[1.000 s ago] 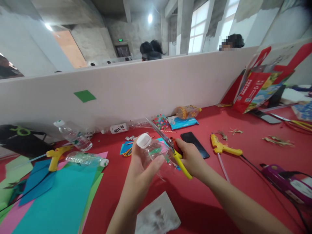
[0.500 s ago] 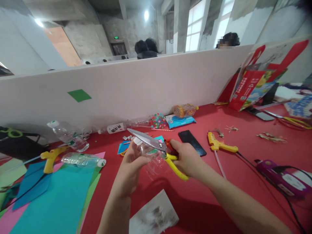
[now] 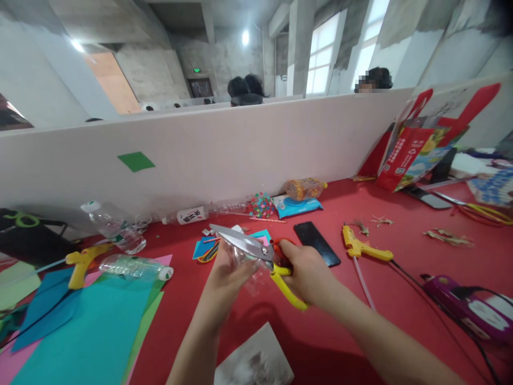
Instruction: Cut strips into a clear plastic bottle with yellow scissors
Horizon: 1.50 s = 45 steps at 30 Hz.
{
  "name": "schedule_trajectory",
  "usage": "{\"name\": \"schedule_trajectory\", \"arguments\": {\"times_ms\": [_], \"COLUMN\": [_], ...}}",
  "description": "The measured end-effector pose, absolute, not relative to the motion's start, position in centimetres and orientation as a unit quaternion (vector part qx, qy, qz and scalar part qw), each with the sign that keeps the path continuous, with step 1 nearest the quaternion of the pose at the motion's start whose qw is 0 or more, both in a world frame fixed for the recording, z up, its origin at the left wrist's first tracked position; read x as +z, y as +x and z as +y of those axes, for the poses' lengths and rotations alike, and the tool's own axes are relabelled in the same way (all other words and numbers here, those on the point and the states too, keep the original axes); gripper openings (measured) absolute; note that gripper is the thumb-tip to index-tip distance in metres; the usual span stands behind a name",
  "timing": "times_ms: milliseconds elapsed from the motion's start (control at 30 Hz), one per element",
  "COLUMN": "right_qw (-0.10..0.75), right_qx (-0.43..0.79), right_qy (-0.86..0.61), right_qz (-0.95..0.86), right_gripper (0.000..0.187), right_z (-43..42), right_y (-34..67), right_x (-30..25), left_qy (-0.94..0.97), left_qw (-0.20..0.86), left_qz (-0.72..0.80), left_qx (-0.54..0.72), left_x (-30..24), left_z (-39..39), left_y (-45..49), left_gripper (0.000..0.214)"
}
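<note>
My left hand [image 3: 228,275] is wrapped round a clear plastic bottle [image 3: 250,264], held above the red table [image 3: 360,310]. My right hand [image 3: 304,270] grips yellow-handled scissors [image 3: 256,251]. Their metal blades point left and lie across the top of the bottle, close to my left fingers. The bottle's cap end is hidden behind the blades.
A black phone [image 3: 316,243] and a yellow glue gun [image 3: 360,247] lie to the right. Another glue gun [image 3: 82,262], two clear bottles [image 3: 134,266] and coloured paper sheets [image 3: 80,331] lie to the left. A white tissue [image 3: 254,363] is in front. A white partition [image 3: 240,144] closes the back.
The scissor blades swung from pointing up and back to lying leftward across the bottle. My left hand turned the bottle, so its white cap no longer shows.
</note>
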State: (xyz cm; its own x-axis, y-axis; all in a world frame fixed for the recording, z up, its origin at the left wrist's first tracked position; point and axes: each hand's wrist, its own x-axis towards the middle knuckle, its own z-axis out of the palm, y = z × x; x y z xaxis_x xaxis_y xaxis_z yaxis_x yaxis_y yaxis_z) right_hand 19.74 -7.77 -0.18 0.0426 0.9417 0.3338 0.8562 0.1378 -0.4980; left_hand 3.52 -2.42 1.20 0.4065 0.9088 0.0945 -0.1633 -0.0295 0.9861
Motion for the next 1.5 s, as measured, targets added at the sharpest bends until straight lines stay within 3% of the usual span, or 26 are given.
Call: {"name": "schedule_trajectory", "arguments": {"times_ms": [500, 900, 1033, 1200, 1300, 1500], "right_qw": [0.288, 0.301, 0.321, 0.342, 0.347, 0.262], "right_qx": [0.069, 0.106, 0.144, 0.188, 0.217, 0.369], "right_qy": [-0.659, -0.645, -0.638, -0.616, -0.604, -0.545], "right_qz": [-0.691, -0.695, -0.685, -0.684, -0.684, -0.706], "right_gripper": [0.018, 0.016, 0.017, 0.021, 0.021, 0.033], "right_z": [-7.5, -7.2, -7.2, -7.4, -7.7, -9.2], "right_y": [19.7, 20.0, 20.0, 20.1, 20.9, 22.3], "right_x": [-0.1, 0.0, -0.3, -0.4, -0.2, 1.3], "left_qy": [0.643, 0.484, 0.483, 0.506, 0.457, 0.354], "left_qw": [0.508, 0.694, 0.672, 0.667, 0.673, 0.666], "left_qz": [0.347, 0.336, 0.353, 0.323, 0.34, 0.35], "left_qx": [0.455, 0.414, 0.436, 0.441, 0.472, 0.555], "left_x": [1.0, 1.3, 0.8, 1.0, 1.6, 2.1], "left_z": [-2.0, -1.8, -1.6, -1.3, -0.8, 1.0], "left_y": [4.1, 4.2, 4.3, 4.1, 3.7, 1.5], "left_gripper": [0.033, 0.038, 0.044, 0.022, 0.023, 0.024]}}
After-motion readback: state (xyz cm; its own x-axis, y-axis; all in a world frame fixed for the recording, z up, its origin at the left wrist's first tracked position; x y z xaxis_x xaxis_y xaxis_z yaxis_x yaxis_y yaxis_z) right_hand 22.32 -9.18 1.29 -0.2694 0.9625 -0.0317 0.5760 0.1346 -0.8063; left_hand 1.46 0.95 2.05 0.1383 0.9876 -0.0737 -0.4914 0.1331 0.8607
